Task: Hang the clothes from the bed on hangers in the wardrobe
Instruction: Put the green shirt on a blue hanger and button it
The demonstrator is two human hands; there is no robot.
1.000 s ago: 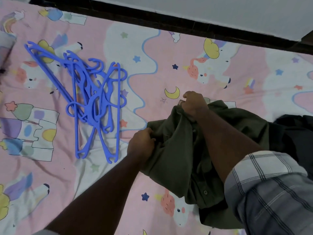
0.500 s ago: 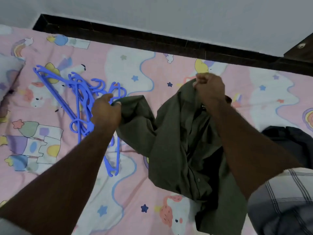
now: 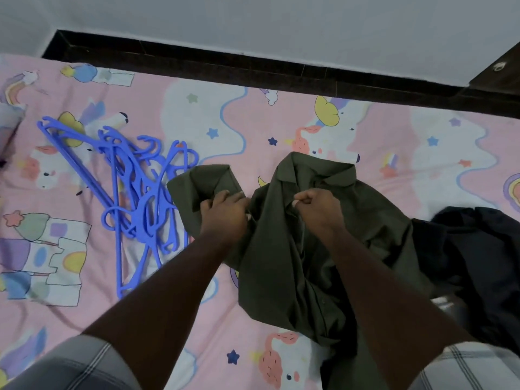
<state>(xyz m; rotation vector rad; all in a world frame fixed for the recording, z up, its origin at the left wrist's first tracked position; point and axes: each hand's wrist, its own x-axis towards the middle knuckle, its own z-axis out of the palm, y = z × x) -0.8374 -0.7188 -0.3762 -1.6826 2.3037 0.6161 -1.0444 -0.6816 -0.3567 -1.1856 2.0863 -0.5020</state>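
Now lying spread on the pink bedsheet [image 3: 253, 122] rather than hanging lifted as half a second ago: the olive shirt [image 3: 281, 263], collar at the far end, tail trailing near toward the body, long axis running far-to-near. Judging from this, being laid out to take a hanger, none inserted yet. Gripping the fabric beside the left sleeve, fingers curled: left hand [image 3: 225, 212]. Pinching the front edge just below the collar: right hand [image 3: 318, 206]. Lying in a tangled heap just left of the shirt, the sleeve overlapping its right edge: blue hangers [image 3: 140, 192]. Waiting at the right, touching the shirt's edge: a dark garment [image 3: 478, 263]. Not showing anywhere: the wardrobe.
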